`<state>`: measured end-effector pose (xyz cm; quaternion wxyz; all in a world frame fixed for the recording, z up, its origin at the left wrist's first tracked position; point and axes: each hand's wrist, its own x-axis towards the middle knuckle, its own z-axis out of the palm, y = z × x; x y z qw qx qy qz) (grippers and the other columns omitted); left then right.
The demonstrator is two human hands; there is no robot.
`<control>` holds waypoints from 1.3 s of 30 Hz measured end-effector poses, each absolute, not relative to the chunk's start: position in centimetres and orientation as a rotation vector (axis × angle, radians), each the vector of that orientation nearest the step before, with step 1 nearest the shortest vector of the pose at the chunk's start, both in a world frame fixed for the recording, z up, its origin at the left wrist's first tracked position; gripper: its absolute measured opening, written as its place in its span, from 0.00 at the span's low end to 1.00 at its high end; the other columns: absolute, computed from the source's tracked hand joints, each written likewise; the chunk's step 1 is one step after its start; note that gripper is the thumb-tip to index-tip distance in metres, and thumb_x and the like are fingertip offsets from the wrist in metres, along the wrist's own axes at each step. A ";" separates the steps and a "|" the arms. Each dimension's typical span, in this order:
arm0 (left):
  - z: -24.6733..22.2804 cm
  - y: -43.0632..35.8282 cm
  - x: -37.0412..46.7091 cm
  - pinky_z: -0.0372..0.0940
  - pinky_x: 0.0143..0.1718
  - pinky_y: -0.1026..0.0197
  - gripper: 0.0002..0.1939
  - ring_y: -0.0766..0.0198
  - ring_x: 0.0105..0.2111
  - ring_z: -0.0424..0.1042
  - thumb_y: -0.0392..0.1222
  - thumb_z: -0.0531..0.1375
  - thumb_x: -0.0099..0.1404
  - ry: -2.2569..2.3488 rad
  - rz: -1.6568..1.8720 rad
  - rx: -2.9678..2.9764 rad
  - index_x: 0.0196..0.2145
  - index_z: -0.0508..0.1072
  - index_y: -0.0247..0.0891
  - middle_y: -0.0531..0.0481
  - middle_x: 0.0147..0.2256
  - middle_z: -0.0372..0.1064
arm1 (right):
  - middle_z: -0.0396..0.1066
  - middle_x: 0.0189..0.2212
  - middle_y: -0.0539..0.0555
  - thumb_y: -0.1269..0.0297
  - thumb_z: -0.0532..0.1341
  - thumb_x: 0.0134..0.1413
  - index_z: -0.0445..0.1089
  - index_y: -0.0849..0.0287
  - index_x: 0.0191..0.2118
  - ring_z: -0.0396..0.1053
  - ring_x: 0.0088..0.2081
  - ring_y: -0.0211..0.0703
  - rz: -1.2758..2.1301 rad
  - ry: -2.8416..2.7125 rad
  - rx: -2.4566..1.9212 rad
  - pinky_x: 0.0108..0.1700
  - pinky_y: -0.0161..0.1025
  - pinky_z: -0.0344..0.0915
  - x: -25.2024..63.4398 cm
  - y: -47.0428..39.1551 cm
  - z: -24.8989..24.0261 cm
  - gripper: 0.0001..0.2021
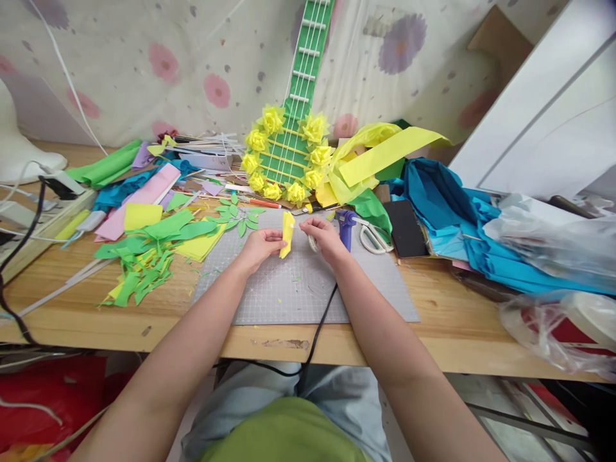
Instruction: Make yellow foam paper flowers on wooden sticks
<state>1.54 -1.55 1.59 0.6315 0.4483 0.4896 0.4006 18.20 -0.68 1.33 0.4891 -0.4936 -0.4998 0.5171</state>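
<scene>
My left hand (264, 249) pinches a folded strip of yellow crepe paper (287, 235), held upright above the grey cutting mat (269, 301). Just right of the strip is my right hand (325, 236), its thumb and fingertips pressed together. A small pale loop shows under its fingers; whether it is held, I cannot make out. Close behind that hand lies a blue-purple glue gun (346, 226), and beside it are scissors with white handles (374, 239). Green paper leaves (237, 215) on stems lie at the mat's back left.
A green paper guitar (283, 157) trimmed with yellow paper flowers leans against the curtain behind. Green and yellow scraps (144, 263) spread at left. A black phone (405, 229) and blue crepe paper (437, 192) are at right. A black cord (321, 324) crosses the front edge.
</scene>
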 end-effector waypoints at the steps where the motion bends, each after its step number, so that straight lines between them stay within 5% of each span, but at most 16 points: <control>1: 1.5 -1.5 1.5 0.65 0.29 0.64 0.17 0.67 0.26 0.70 0.36 0.68 0.39 1.109 0.934 1.014 0.29 0.71 0.31 0.48 0.27 0.72 | 0.53 0.15 0.43 0.52 0.64 0.35 0.61 0.58 0.22 0.47 0.17 0.29 1.292 -1.214 -1.163 0.20 0.32 0.44 18.3 -0.7 1.4 0.16; 33: 1.5 -1.6 1.8 0.65 0.30 0.62 0.16 0.67 0.27 0.70 0.37 0.67 0.41 1.039 0.993 0.975 0.30 0.71 0.32 0.49 0.28 0.71 | 0.54 0.18 0.44 0.48 0.65 0.32 0.60 0.58 0.23 0.47 0.18 0.28 1.293 -1.305 -1.121 0.20 0.32 0.45 16.6 -1.6 1.4 0.20; 39: 1.6 -1.7 1.8 0.65 0.30 0.62 0.14 0.66 0.28 0.71 0.37 0.66 0.42 1.030 0.982 0.980 0.30 0.71 0.33 0.48 0.28 0.72 | 0.53 0.16 0.45 0.47 0.58 0.43 0.56 0.58 0.18 0.49 0.18 0.30 1.255 -1.238 -1.095 0.21 0.33 0.47 17.3 -1.2 1.2 0.20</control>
